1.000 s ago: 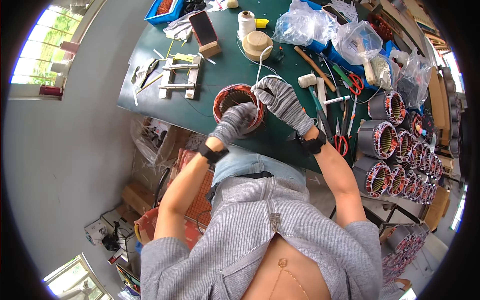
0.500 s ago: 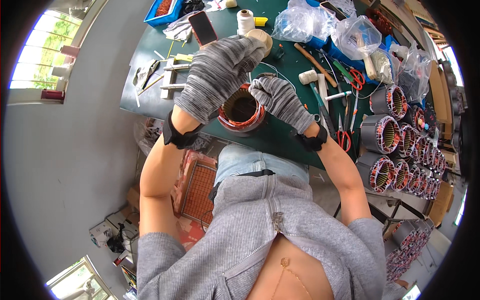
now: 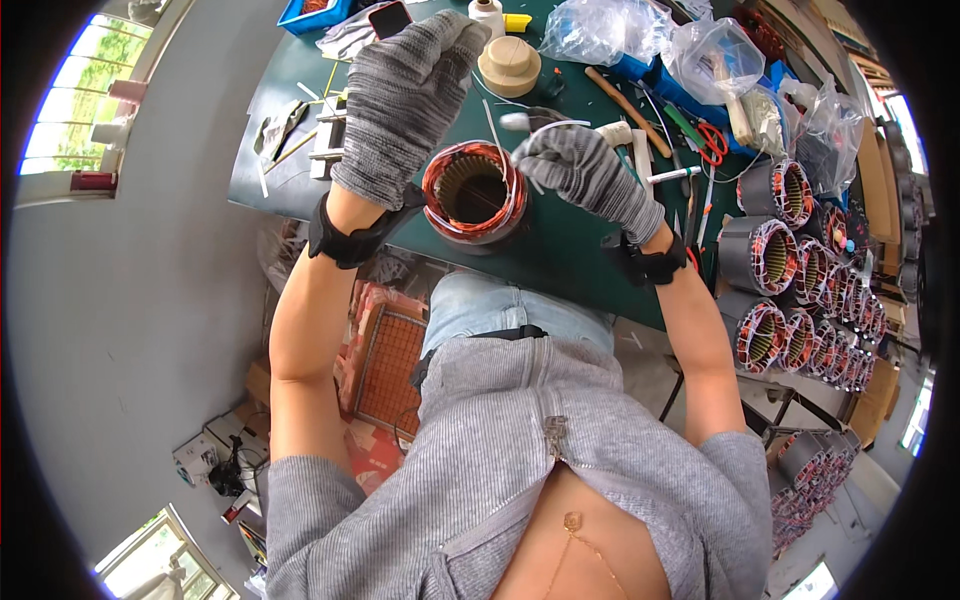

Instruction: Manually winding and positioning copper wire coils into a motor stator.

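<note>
A motor stator (image 3: 433,192) with red-orange windings around its top rim stands upright on the green table in front of me. White cord (image 3: 492,125) rises near its far rim. My right hand (image 3: 582,172), in a grey striped knit glove, is closed just right of the stator, with white cord looping out of its fingers. My left hand (image 3: 408,105), gloved alike, is raised beyond the stator to the left. Its fingers are curled closed, and what they hold is hidden. A round, stepped tan block (image 3: 509,67) sits between and beyond the hands.
White thread spool (image 3: 487,14) and phone (image 3: 389,18) lie at the far edge. Mallet (image 3: 614,134), wooden stick (image 3: 628,110), red-handled scissors (image 3: 712,145) and plastic bags (image 3: 605,35) are on the right. More stators (image 3: 750,255) are stacked beside the table. Metal fixture (image 3: 328,140) sits left.
My left hand has moved up and left, uncovering the tan block. My right hand has shifted right and slightly down, away from the stator's rim. The stator's rim shows more fully.
</note>
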The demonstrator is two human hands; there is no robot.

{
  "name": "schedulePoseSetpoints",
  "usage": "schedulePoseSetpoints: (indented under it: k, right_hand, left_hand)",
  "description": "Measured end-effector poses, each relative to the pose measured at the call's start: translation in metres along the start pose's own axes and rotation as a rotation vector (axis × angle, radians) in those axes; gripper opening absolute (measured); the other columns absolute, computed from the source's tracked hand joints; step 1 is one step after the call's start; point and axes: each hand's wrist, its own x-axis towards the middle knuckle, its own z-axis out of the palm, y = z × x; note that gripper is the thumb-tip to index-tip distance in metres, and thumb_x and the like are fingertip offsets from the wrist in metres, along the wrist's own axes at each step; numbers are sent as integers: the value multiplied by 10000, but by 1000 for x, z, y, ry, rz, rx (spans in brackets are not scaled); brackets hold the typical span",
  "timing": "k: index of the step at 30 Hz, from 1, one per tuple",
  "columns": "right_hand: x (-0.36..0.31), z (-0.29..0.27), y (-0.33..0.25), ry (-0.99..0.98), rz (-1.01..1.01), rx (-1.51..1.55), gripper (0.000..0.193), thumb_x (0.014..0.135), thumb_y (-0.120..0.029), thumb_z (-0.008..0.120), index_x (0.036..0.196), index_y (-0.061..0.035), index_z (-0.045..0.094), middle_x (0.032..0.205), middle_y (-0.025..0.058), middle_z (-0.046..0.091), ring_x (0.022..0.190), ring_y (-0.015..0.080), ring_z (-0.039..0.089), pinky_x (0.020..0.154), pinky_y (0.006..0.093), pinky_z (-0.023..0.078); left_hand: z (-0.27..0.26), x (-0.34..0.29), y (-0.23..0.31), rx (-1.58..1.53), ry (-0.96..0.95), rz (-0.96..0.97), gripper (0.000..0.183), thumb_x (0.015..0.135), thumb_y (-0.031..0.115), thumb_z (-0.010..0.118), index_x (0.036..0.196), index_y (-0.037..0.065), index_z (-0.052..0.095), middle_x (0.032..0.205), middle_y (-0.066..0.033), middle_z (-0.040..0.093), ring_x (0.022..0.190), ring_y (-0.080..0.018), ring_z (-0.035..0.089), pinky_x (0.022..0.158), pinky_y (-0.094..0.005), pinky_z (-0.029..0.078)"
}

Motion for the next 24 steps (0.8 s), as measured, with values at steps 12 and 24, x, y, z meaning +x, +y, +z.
schedulePoseSetpoints:
  k: [12,24]
  right_hand:
    - [-12,-1,36,26,95,469,176,869,-174,626,986,-43,639,931,65,666,836,128,620,748,244,496]
    - [31,-54,41,511,397,724,167,954,-141,505,1082,-46,554,872,50,620,722,95,618,670,209,533]
  left_hand:
    - [6,2,-30,-988,99,-177,410,966,389,435,1155,37,528,921,-110,628,613,-95,549,550,-213,446]
    - [147,-27,-137,-202,-272,-486,169,892,203,560,897,40,607,785,-152,649,707,-318,613,657,-385,489]
